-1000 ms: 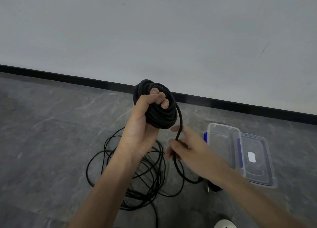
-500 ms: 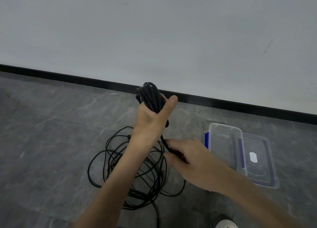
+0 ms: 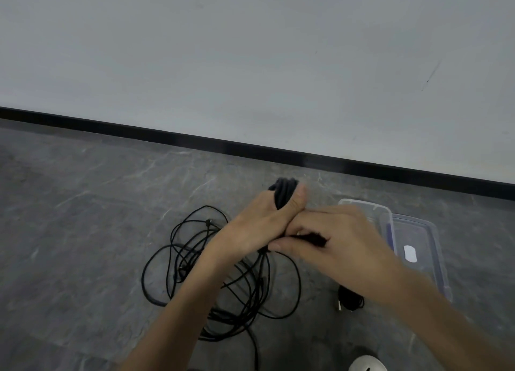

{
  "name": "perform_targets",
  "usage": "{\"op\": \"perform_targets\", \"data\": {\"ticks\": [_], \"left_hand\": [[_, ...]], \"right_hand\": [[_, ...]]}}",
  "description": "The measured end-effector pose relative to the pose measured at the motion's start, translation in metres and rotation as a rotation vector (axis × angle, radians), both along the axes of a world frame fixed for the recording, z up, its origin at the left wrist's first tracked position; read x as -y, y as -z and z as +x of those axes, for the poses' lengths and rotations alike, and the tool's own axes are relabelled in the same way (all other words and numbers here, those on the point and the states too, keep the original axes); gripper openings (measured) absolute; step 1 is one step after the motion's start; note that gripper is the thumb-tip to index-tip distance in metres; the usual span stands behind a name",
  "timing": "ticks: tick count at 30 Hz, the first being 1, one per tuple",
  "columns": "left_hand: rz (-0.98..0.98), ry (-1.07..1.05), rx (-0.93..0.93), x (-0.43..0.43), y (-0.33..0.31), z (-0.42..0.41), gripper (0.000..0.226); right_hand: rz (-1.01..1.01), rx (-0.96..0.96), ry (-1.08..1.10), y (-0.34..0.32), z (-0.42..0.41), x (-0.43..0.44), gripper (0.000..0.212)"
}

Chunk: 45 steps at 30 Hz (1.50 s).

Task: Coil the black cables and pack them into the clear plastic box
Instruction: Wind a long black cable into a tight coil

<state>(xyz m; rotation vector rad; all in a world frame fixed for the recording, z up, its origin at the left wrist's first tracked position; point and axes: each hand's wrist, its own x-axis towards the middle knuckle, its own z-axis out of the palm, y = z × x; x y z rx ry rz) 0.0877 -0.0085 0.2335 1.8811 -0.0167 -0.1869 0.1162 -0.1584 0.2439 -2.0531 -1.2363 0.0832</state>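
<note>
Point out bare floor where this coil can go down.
Bare floor runs wide left of the loose cable tangle, up to the black baseboard. Crowded: between the tangle and the clear plastic box, where the left hand, right hand and a small coiled cable sit.

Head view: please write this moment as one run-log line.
left hand: grips coiled black cable bundle | right hand: pinches black cable strand | clear plastic box: lid off, on floor

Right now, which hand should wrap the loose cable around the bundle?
Probably the right hand: it pinches the loose cable beside the bundle, while the left hand is full, gripping that bundle.
</note>
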Motion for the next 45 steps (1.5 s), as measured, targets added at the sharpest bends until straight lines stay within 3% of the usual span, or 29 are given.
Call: {"op": "perform_targets", "data": {"ticks": [4,8,10,13,18,23,26,28,30,36,45], "left_hand": [[-0.105,0.119,-0.167,0.004,-0.005,-0.005,0.064],[-0.080,0.225,-0.130,-0.004,0.001,-0.002,0.091],[-0.062,0.283,-0.156,-0.007,0.001,-0.002,0.072],[-0.081,0.309,-0.261,-0.005,-0.006,-0.002,0.019],[-0.074,0.341,-0.289,-0.005,-0.002,-0.002,0.017],[-0.114,0.363,-0.241,-0.007,0.001,-0.002,0.033],[-0.144,0.334,-0.202,-0.008,0.002,-0.002,0.084],[-0.224,0.336,-0.204,-0.009,0.002,-0.002,0.097],[-0.303,0.361,-0.226,-0.007,0.001,-0.003,0.091],[-0.448,0.349,-0.296,-0.006,-0.004,-0.005,0.034],[-0.716,0.246,-0.389,0.000,-0.003,-0.006,0.018]], "right_hand": [[0.092,-0.160,0.084,-0.008,0.008,0.007,0.032],[0.085,-0.215,0.119,-0.012,0.015,0.015,0.028],[0.111,-0.262,0.175,-0.013,0.022,0.020,0.028],[0.117,-0.301,0.180,-0.010,0.027,0.024,0.022],[0.059,-0.396,0.118,-0.008,0.033,0.028,0.025],[0.091,-0.527,0.042,-0.007,0.031,0.027,0.022],[0.170,-0.538,0.039,-0.007,0.027,0.023,0.020],[0.222,-0.523,0.060,-0.008,0.023,0.019,0.021],[0.270,-0.525,0.077,-0.008,0.022,0.016,0.021],[0.390,-0.554,0.093,-0.007,0.026,0.014,0.012],[0.465,-0.614,0.116,0.000,0.030,0.012,0.013]]}}
